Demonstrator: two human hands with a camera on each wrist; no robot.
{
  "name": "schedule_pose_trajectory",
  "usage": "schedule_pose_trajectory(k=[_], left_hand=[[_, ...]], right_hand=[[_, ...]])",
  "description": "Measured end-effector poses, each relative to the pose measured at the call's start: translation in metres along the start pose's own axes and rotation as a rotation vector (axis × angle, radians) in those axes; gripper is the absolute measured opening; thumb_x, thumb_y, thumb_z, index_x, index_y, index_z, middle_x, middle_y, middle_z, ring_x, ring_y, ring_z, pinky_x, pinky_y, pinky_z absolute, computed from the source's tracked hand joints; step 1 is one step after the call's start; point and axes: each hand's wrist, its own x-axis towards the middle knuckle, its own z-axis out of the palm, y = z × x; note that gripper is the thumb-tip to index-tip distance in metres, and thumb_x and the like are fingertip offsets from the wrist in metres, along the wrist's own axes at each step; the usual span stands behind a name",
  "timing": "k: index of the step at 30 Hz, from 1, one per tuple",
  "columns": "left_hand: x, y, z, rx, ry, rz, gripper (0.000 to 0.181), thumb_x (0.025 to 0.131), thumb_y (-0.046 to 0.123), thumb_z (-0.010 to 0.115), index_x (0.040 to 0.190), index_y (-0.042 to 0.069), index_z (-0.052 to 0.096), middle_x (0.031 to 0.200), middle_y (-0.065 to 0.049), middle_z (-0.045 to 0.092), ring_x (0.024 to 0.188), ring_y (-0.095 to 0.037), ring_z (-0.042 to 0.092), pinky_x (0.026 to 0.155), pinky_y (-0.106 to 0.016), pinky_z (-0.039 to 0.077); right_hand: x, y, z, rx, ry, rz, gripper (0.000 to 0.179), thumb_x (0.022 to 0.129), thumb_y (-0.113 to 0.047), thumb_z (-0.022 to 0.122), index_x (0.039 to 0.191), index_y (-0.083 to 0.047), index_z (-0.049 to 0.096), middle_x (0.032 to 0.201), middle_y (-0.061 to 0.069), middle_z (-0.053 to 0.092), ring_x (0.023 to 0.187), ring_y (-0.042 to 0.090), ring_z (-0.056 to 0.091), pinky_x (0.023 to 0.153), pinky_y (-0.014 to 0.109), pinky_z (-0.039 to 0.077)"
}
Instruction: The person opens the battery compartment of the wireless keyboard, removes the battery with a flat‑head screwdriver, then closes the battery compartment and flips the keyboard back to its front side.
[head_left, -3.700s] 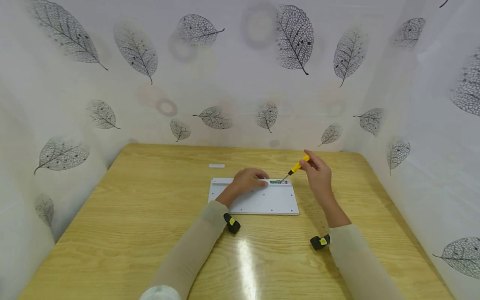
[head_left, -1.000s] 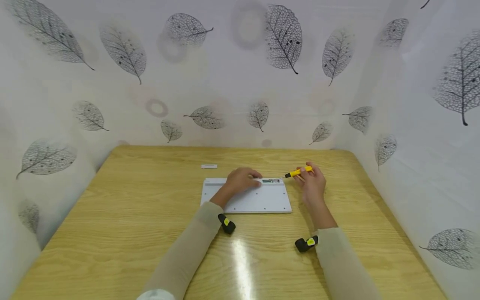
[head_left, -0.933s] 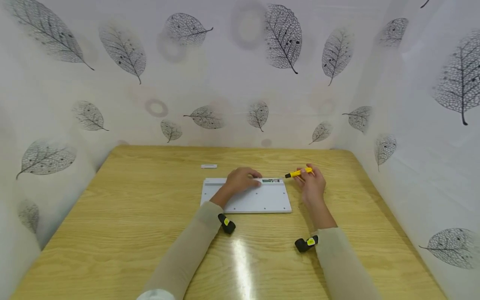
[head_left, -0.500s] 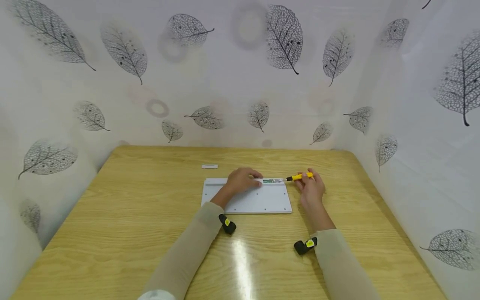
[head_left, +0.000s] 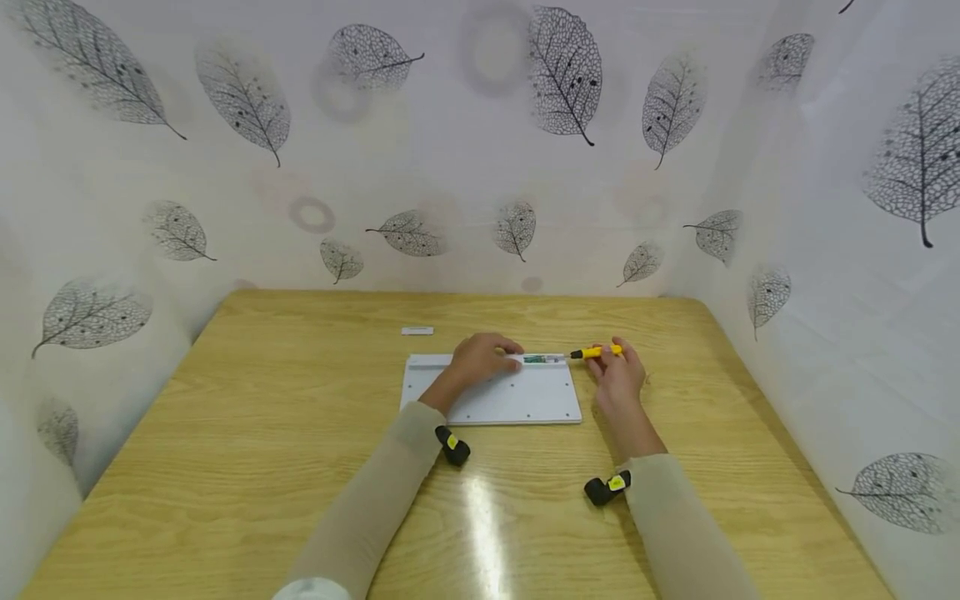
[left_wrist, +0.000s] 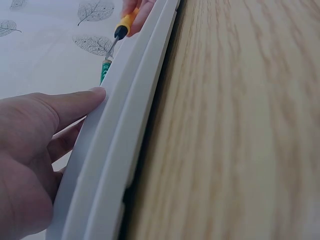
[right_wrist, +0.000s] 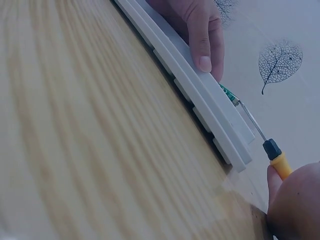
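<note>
A white keyboard (head_left: 517,402) lies face down on the table, its raised back ridge facing away. My left hand (head_left: 477,360) grips that ridge, with the thumb on top and the other fingers behind it, as the left wrist view shows. Just right of the thumb, a green battery (right_wrist: 228,94) sits in an uncovered slot in the ridge. My right hand (head_left: 621,383), beyond the keyboard's right end, holds a yellow-handled screwdriver (head_left: 597,352) nearly level. In the right wrist view the screwdriver's metal shaft (right_wrist: 254,121) reaches the battery's right end.
A small white cover piece (head_left: 417,331) lies on the wooden table (head_left: 300,400) behind the keyboard. A leaf-patterned white curtain (head_left: 450,150) encloses the back and both sides. Black cameras are strapped to both wrists.
The screwdriver has tipped from a steep slant to nearly level, its handle coming down with my right hand. My left hand keeps its hold on the keyboard. The head view has shifted slightly.
</note>
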Motion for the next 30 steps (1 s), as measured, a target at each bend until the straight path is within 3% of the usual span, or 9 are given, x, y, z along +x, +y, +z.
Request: schedule_pose_trajectory(k=[19, 25, 30], left_hand=[[0.002, -0.004, 0.000, -0.009, -0.001, 0.015, 0.027, 0.091, 0.034, 0.075, 0.117, 0.029, 0.075, 0.121, 0.010, 0.073, 0.122, -0.017, 0.061, 0.114, -0.049, 0.033], [0.003, -0.006, 0.001, -0.017, -0.004, 0.031, 0.027, 0.091, 0.036, 0.075, 0.117, 0.030, 0.075, 0.121, 0.011, 0.072, 0.123, -0.017, 0.061, 0.114, -0.050, 0.033], [0.002, -0.005, 0.002, -0.013, -0.003, 0.020, 0.027, 0.091, 0.035, 0.075, 0.117, 0.030, 0.075, 0.122, 0.010, 0.072, 0.123, -0.017, 0.061, 0.114, -0.049, 0.033]], right_hand=[[-0.003, -0.004, 0.002, -0.024, 0.026, -0.004, 0.050, 0.106, -0.006, 0.043, 0.155, -0.013, 0.036, 0.132, 0.011, 0.053, 0.128, 0.024, 0.055, 0.102, 0.030, 0.050], [-0.006, -0.008, 0.001, -0.025, 0.028, 0.007, 0.050, 0.106, -0.006, 0.043, 0.155, -0.013, 0.035, 0.137, 0.011, 0.052, 0.132, 0.025, 0.053, 0.101, 0.029, 0.050], [-0.007, -0.011, 0.000, -0.085, -0.015, -0.056, 0.048, 0.106, -0.008, 0.045, 0.153, -0.011, 0.036, 0.138, 0.015, 0.052, 0.128, 0.027, 0.056, 0.092, 0.025, 0.055]])
